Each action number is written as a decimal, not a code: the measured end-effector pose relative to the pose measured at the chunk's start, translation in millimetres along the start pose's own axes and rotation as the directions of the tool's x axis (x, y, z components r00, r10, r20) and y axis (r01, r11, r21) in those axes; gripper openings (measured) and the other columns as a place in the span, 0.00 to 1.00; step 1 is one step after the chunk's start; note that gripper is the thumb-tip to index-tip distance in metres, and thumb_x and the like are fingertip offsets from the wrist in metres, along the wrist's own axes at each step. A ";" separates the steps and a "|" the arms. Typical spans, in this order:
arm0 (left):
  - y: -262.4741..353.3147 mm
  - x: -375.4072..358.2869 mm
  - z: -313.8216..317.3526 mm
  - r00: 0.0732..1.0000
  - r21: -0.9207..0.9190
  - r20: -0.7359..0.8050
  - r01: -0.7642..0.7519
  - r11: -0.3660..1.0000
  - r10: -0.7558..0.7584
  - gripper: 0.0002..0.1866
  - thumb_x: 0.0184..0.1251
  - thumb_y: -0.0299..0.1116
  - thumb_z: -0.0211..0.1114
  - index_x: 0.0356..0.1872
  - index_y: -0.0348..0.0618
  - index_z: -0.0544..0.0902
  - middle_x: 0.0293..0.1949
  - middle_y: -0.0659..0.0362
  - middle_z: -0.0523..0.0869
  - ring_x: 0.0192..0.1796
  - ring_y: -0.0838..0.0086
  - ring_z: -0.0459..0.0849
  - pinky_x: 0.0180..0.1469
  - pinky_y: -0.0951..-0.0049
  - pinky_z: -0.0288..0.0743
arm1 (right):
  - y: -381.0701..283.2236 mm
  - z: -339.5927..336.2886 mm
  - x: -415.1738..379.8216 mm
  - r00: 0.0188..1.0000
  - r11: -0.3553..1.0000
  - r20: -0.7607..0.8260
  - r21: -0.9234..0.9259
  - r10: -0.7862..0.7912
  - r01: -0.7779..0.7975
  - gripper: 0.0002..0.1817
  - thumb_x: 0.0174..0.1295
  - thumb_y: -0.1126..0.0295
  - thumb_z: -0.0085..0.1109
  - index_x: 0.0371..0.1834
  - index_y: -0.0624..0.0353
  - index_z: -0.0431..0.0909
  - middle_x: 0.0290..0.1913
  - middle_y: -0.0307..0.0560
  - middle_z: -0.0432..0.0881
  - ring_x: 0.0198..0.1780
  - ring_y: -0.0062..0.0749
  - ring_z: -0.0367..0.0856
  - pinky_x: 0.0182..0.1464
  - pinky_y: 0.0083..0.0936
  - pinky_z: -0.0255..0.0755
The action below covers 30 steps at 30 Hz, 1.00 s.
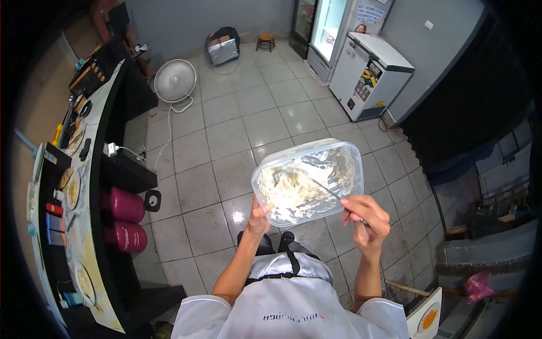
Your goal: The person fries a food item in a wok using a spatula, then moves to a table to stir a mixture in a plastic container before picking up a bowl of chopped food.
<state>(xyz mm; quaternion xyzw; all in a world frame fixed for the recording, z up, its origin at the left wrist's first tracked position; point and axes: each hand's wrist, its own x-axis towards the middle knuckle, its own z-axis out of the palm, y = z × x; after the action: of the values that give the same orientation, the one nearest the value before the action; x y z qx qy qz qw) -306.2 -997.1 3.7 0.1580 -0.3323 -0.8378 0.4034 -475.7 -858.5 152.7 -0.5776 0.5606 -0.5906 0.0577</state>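
Note:
A clear plastic tub (357, 164) is held tilted in front of my body, its open top facing me. Creamy white, lumpy food (299, 198) lies inside and smears up the walls. My left hand (259, 217) grips the tub's near left side, thumb over the rim. Near the right rim, my right hand (370, 221) is closed around the handle of a thin metal utensil (326, 188). The utensil slants leftward into the tub, and its far end is in the food, where its shape is unclear.
Along the left runs a counter (96, 237) with plates of food, above two maroon gas cylinders (127, 217). A fan (175, 81) with a trailing cord stands beyond. A white chest freezer (367, 73) is at the back right. At lower right is a board (423, 316) with orange food.

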 end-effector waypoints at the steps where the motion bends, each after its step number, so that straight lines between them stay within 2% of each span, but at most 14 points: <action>1: 2.1 2.0 5.2 0.998 0.029 0.022 -0.055 0.998 0.054 0.43 0.46 0.43 0.60 0.65 0.31 0.60 0.60 0.46 0.72 0.60 0.59 0.74 0.61 0.64 0.71 | 3.9 1.6 6.8 1.000 0.999 -0.005 -0.033 -0.030 0.029 0.26 0.40 0.95 0.48 0.43 0.66 0.83 0.37 0.54 0.81 0.30 0.31 0.79 0.29 0.21 0.73; 5: 16.8 7.0 9.2 0.997 0.059 0.030 -0.070 0.996 0.068 0.43 0.45 0.42 0.61 0.65 0.32 0.60 0.60 0.46 0.72 0.61 0.59 0.74 0.62 0.64 0.70 | 10.8 16.2 20.5 0.996 0.992 0.026 -0.092 -0.084 0.086 0.25 0.40 0.93 0.52 0.44 0.65 0.82 0.37 0.53 0.81 0.31 0.31 0.81 0.29 0.23 0.74; 7: 22.6 12.4 8.3 1.000 0.064 -0.004 -0.014 0.998 0.015 0.47 0.39 0.40 0.63 0.67 0.35 0.58 0.60 0.48 0.70 0.63 0.61 0.69 0.64 0.64 0.65 | 10.4 21.6 20.8 0.980 0.984 0.138 -0.092 -0.141 0.154 0.23 0.40 0.90 0.58 0.44 0.64 0.82 0.36 0.51 0.81 0.31 0.32 0.81 0.30 0.24 0.74; 10: 30.3 15.6 3.6 0.998 0.004 -0.019 0.054 0.999 -0.054 0.48 0.38 0.40 0.63 0.67 0.36 0.57 0.60 0.48 0.70 0.62 0.61 0.70 0.63 0.64 0.67 | 4.1 17.4 11.1 0.942 0.953 0.263 -0.163 -0.206 0.254 0.22 0.38 0.87 0.61 0.43 0.64 0.81 0.35 0.49 0.81 0.30 0.32 0.82 0.29 0.24 0.74; 12: 35.3 14.6 9.2 0.999 0.028 -0.021 0.027 0.999 -0.026 0.47 0.38 0.40 0.64 0.67 0.36 0.58 0.59 0.48 0.71 0.61 0.61 0.73 0.61 0.64 0.69 | 2.8 15.4 10.8 0.943 0.953 0.255 -0.157 -0.216 0.261 0.23 0.36 0.87 0.61 0.42 0.65 0.81 0.34 0.48 0.81 0.30 0.34 0.82 0.28 0.23 0.74; 14: 33.7 10.2 10.7 0.997 0.079 -0.063 -0.030 0.996 0.035 0.46 0.39 0.40 0.63 0.66 0.35 0.59 0.58 0.47 0.72 0.59 0.61 0.74 0.60 0.65 0.70 | -1.2 14.1 16.3 0.953 0.940 0.151 -0.182 -0.262 0.287 0.24 0.34 0.88 0.60 0.42 0.65 0.81 0.34 0.49 0.81 0.29 0.34 0.82 0.27 0.22 0.74; 16: 35.4 8.1 13.0 1.000 0.085 -0.024 -0.008 0.996 0.010 0.46 0.39 0.40 0.63 0.66 0.35 0.59 0.58 0.47 0.72 0.59 0.61 0.74 0.60 0.64 0.70 | 1.4 18.9 26.5 0.951 0.933 0.095 -0.190 -0.293 0.307 0.24 0.34 0.88 0.59 0.42 0.66 0.81 0.33 0.49 0.81 0.29 0.35 0.82 0.26 0.22 0.74; 18: 34.3 7.2 14.1 0.999 0.091 0.026 0.017 0.996 -0.019 0.46 0.40 0.40 0.63 0.66 0.34 0.59 0.58 0.47 0.72 0.60 0.61 0.74 0.60 0.64 0.70 | 4.4 22.7 29.5 0.951 0.940 0.105 -0.159 -0.289 0.303 0.23 0.36 0.88 0.59 0.42 0.66 0.81 0.33 0.49 0.81 0.29 0.35 0.82 0.25 0.23 0.73; 19: 32.7 6.0 14.0 0.999 0.060 0.023 0.028 0.998 -0.029 0.46 0.40 0.39 0.63 0.66 0.34 0.59 0.58 0.47 0.71 0.60 0.61 0.74 0.60 0.64 0.71 | 1.7 22.8 24.7 0.959 0.953 0.124 -0.134 -0.255 0.271 0.16 0.42 0.84 0.59 0.38 0.66 0.82 0.31 0.51 0.82 0.27 0.35 0.81 0.25 0.22 0.71; 20: 30.5 4.3 13.8 0.999 0.030 0.018 0.038 0.999 -0.038 0.45 0.40 0.39 0.63 0.66 0.34 0.59 0.59 0.47 0.71 0.60 0.60 0.73 0.60 0.64 0.71 | 0.6 19.1 17.0 0.960 0.953 0.119 -0.141 -0.253 0.268 0.16 0.42 0.84 0.59 0.38 0.66 0.82 0.31 0.51 0.82 0.27 0.35 0.81 0.25 0.22 0.71; 22: 22.2 3.1 5.8 0.999 -0.024 0.009 0.032 0.999 -0.032 0.45 0.41 0.39 0.62 0.66 0.33 0.59 0.59 0.47 0.71 0.60 0.60 0.73 0.60 0.63 0.71 | 0.5 8.6 0.6 0.947 0.961 0.240 -0.125 -0.212 0.247 0.18 0.40 0.85 0.58 0.39 0.65 0.82 0.31 0.50 0.82 0.26 0.33 0.81 0.24 0.22 0.71; 24: 15.0 3.7 0.5 1.000 -0.085 -0.002 0.029 0.996 -0.029 0.45 0.41 0.38 0.62 0.66 0.33 0.59 0.59 0.46 0.71 0.60 0.60 0.74 0.60 0.63 0.71 | 0.8 -3.0 -8.3 0.952 0.965 0.246 -0.142 -0.183 0.222 0.14 0.45 0.84 0.59 0.38 0.64 0.82 0.31 0.49 0.82 0.26 0.31 0.81 0.24 0.22 0.71; 26: 18.4 2.1 7.5 0.999 -0.084 0.033 0.026 0.996 -0.023 0.45 0.41 0.38 0.62 0.66 0.33 0.58 0.59 0.46 0.71 0.60 0.59 0.73 0.60 0.63 0.71 | 1.5 -14.2 -12.9 0.970 0.970 0.146 -0.120 -0.193 0.211 0.08 0.56 0.81 0.57 0.38 0.66 0.82 0.31 0.50 0.82 0.25 0.29 0.79 0.24 0.21 0.71; 30: 16.7 -1.0 10.9 0.998 -0.090 0.046 0.037 0.995 -0.033 0.46 0.41 0.38 0.62 0.66 0.33 0.57 0.59 0.46 0.71 0.60 0.58 0.74 0.60 0.63 0.71 | -1.3 -19.9 -13.0 0.993 0.987 0.011 -0.111 -0.116 0.117 0.08 0.64 0.76 0.53 0.38 0.67 0.82 0.32 0.53 0.82 0.24 0.27 0.78 0.24 0.20 0.71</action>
<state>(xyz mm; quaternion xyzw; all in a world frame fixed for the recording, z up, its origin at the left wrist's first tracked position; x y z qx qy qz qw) -301.9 -999.2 23.1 0.1267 -0.2999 -0.8622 0.3882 -485.6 -836.9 151.5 -0.6129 0.5579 -0.5595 -0.0082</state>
